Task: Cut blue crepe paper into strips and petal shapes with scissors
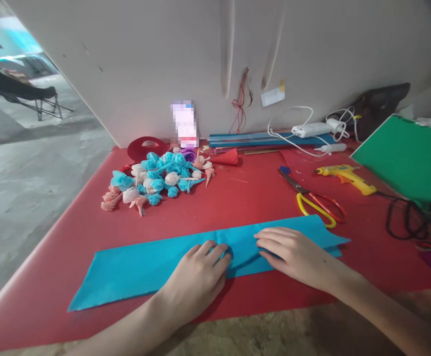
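Note:
A long folded strip of blue crepe paper [133,269] lies across the front of the red-covered table. Around its middle my left hand [202,269] rests with fingers curled down onto it, and the paper puckers just beyond the fingertips. My right hand [293,252] lies over the paper further right, its fingers stretched out along the surface. A shallow crease runs between the two hands. The right end of the strip shows several loose layers. Beyond that end, scissors [304,193] with one yellow and one red handle lie partly open.
Blue, white and pink paper roses [163,178] are heaped at the back left, by a red ring-shaped roll [146,148]. A yellow glue gun [349,179] with a black cord lies right, near a green board [404,158]. A white power strip [313,129] stands behind.

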Demonstrator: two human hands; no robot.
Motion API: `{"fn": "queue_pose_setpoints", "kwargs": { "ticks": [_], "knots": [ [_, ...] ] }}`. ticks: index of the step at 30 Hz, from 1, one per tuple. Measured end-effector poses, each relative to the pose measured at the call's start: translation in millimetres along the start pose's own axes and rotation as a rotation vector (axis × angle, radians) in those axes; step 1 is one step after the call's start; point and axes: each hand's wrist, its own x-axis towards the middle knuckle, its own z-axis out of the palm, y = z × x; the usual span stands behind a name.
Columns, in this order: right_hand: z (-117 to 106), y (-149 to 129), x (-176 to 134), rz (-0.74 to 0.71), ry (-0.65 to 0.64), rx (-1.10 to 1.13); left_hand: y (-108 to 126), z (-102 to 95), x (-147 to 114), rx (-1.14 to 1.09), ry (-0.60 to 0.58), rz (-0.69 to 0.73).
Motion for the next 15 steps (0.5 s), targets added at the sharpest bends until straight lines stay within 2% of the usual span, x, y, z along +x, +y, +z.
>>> {"fn": "queue_pose_setpoints", "kwargs": {
  "ticks": [4,7,9,11,13,15],
  "knots": [
    [-7,1,8,0.01,-0.052,0.002,-7,-6.6,1,-0.096,0.012,-0.028],
    [-16,2,15,0.047,-0.107,-0.034,-20,-21.6,5,-0.106,0.014,-0.071],
    [-24,4,23,0.055,-0.098,-0.066,-30,-35.9,7,-0.071,0.06,-0.085],
    [-31,7,33,0.069,-0.093,-0.097,-39,-50.9,7,-0.006,0.236,-0.088],
    [-38,11,44,0.133,-0.13,-0.123,-43,-62.1,3,0.069,0.471,-0.09],
    [-44,15,56,0.213,-0.179,-0.14,-40,-64.8,-1,0.078,0.577,-0.045]
  ]
}}
